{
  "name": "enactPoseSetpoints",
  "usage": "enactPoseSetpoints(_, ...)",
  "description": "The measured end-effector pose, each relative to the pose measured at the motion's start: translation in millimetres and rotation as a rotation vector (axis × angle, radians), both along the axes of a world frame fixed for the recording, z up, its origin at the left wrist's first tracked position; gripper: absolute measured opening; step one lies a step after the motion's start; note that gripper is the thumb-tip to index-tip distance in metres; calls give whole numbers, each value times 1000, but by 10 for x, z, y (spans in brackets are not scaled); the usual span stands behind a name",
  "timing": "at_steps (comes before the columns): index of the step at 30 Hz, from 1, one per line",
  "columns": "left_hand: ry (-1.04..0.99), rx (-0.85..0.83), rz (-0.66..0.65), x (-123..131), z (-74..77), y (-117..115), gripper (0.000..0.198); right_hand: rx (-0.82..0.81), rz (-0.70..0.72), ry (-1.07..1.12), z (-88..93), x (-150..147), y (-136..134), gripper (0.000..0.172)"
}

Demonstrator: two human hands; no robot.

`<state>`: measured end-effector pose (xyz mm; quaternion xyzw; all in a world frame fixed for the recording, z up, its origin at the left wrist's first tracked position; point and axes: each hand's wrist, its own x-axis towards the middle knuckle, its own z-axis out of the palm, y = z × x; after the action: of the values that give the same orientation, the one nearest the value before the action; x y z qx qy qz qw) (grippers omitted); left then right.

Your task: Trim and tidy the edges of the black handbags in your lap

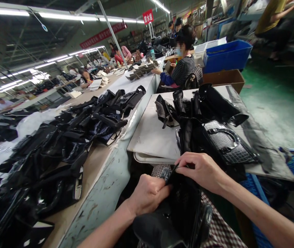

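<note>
Black bag is resting on a worker's lap just below the bench, the left hand clenching its top edge and the right hand pinching that edge, near piled bags.

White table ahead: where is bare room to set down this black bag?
Bare: the white table's left half, between the grey-green bench edge and the pile of glossy black bags. Crowded: that pile, and the bench top.

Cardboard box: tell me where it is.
In the head view, the cardboard box sits upper right, below the blue bin, right of the seated person in stripes.
</note>
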<state>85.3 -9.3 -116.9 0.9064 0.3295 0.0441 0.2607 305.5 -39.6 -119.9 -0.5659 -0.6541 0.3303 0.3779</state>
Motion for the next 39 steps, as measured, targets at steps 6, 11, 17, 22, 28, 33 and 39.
enactPoseSetpoints(6, 10, -7, 41, 46, 84, -5, 45, 39, 52, -47, 50, 36, -9, 16)
enactPoseSetpoints(11, 46, 131, 20, 259, 263, 64, 23, 100, 54, -43, 59, 36, -35, 16)
enactPoseSetpoints(17, -18, 123, -49, 397, 216, 75, 24, 177, 55, -71, 38, 118, -126, 16)
enactPoseSetpoints(22, -11, 123, -15, 370, 194, 33, 22, 153, 58, -102, 60, 134, -232, 17)
enactPoseSetpoints(28, 1, 148, 5, 348, 153, 22, 24, 124, -43, -242, 74, 62, -319, 10)
enactPoseSetpoints(33, -6, 138, 37, 383, 154, -26, 24, 192, -124, -605, 122, -57, -361, 14)
enactPoseSetpoints(39, -24, 123, 50, 369, 176, -32, 25, 262, -53, -502, 66, -4, -377, 21)
